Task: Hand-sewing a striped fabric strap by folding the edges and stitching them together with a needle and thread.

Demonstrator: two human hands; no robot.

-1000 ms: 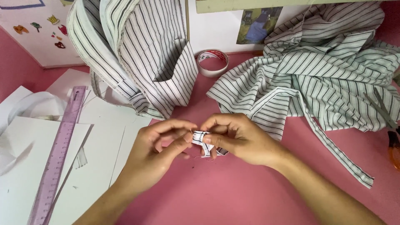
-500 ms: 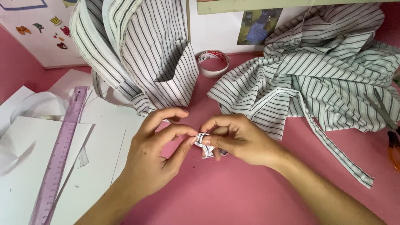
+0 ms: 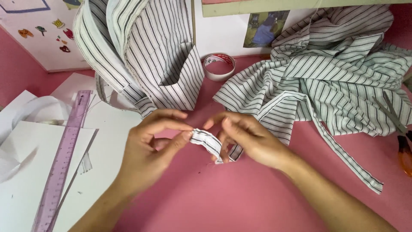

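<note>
Both my hands meet over the pink table [image 3: 240,202] and hold a narrow striped fabric strip [image 3: 207,144]. My left hand [image 3: 152,148] pinches the strip's left end between thumb and forefinger. The strip's right end is gripped by my right hand [image 3: 251,139], where the cloth folds under the fingers. Just behind the hands stands a striped fabric bag shape [image 3: 141,56], and a pile of striped cloth [image 3: 334,73] lies to the right.
A purple ruler [image 3: 64,159] lies on white paper sheets [image 3: 25,180] at the left. A tape roll [image 3: 219,65] sits behind the hands. Scissors with orange handles [image 3: 401,137] lie at the right edge. A long cloth strip [image 3: 343,157] trails from the pile.
The strip was bunched small between my fingertips; my hands have since drawn slightly apart and stretched it out longer.
</note>
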